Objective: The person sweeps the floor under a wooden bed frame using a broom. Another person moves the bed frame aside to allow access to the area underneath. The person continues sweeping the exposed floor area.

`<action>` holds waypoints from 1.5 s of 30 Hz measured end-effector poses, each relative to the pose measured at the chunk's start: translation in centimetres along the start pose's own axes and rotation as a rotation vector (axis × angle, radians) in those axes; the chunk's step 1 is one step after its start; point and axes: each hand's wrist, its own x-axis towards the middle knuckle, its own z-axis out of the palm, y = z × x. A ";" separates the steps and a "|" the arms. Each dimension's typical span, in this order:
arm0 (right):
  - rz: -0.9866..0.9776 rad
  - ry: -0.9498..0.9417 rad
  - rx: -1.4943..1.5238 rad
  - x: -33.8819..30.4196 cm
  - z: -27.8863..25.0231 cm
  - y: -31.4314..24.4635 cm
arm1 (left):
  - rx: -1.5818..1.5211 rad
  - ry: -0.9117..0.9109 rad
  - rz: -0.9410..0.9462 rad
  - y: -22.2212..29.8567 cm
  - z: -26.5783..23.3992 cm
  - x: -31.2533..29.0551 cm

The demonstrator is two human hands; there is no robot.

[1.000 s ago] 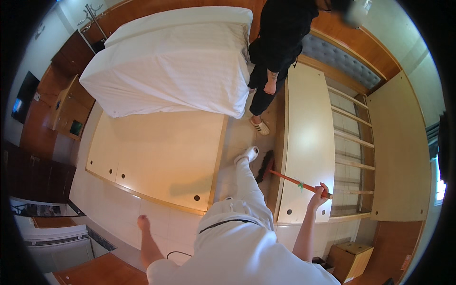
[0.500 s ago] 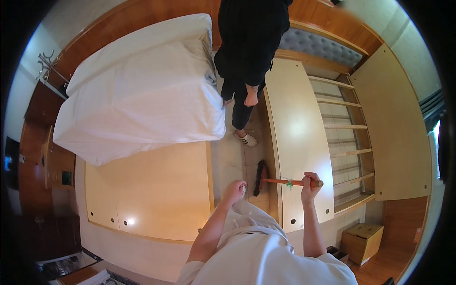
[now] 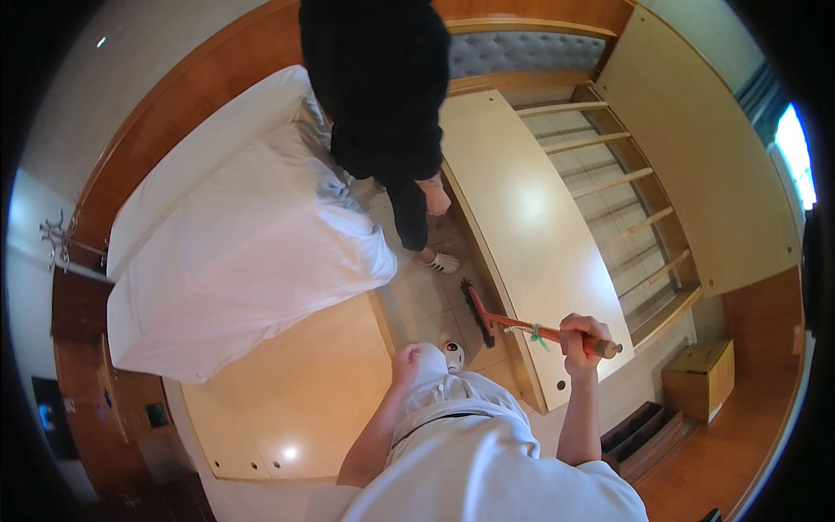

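My right hand (image 3: 584, 339) is wrapped round the orange handle of a broom (image 3: 548, 333), close to its capped end. A green tie hangs from the handle partway along. The broom's dark bristles (image 3: 477, 315) are down by the floor in the gap between the two bed bases. My left hand (image 3: 405, 365) is beside my left thigh, its fingers curled in, and nothing shows in it. My shoe (image 3: 453, 354) stands on the tiled floor near the bristles.
Another person (image 3: 383, 96) in black stands ahead in the gap. At left, a white-covered mattress (image 3: 235, 252) lies on a pale wooden base (image 3: 278, 391). At right are a bed panel (image 3: 531, 209), exposed slats (image 3: 613, 184), a tilted board (image 3: 696, 165) and a box (image 3: 698, 374).
My view has turned to the right and shifted forward. The broom's far end now tilts farther from me. My left hand has moved slightly lower and left, and my shoe has come into view.
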 end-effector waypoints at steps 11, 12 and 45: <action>-0.035 0.393 -0.006 -4.2 1.6 -1.5 | -0.003 -0.268 0.068 0.0 -0.8 7.0; -0.074 0.399 -0.033 -3.9 2.3 -2.1 | 0.028 -0.305 0.080 0.2 -0.6 7.4; -0.410 0.541 -0.188 -38.1 -8.3 -32.0 | -0.261 -1.852 1.153 17.6 19.8 -33.1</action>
